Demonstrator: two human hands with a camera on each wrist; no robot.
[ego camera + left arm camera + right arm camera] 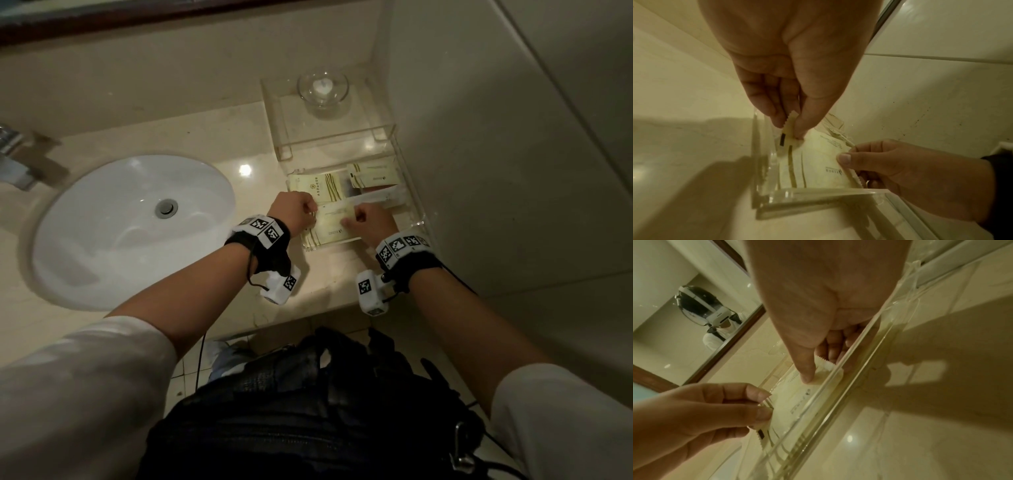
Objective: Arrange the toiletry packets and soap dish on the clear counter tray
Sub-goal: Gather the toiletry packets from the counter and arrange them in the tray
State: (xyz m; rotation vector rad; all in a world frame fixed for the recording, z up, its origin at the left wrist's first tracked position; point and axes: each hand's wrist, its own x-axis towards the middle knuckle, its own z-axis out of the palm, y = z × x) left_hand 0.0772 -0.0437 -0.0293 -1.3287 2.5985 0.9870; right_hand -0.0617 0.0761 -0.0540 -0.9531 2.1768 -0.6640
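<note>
A clear counter tray (pixel 416 222) stands at the counter's right end against the wall. On its raised back shelf sits a glass soap dish (pixel 322 87) holding a small white soap. A cream toiletry packet (pixel 334 224) lies at the tray's front. My left hand (pixel 313 214) pinches its left edge between thumb and finger, and my right hand (pixel 356 219) pinches its right edge. The left wrist view shows the left hand (pixel 791 128) on the packet's (pixel 818 162) serrated corner. In the right wrist view, my right hand (pixel 818 369) pinches the packet (pixel 797 394) just inside the tray wall (pixel 838 386).
Behind the held packet lie a larger cream packet (pixel 318 186), a smaller one (pixel 371 173) and a long clear-wrapped item (pixel 376 197). A white sink (pixel 133 226) and a faucet (pixel 13 154) are to the left. A tiled wall (pixel 513 171) borders the tray on the right.
</note>
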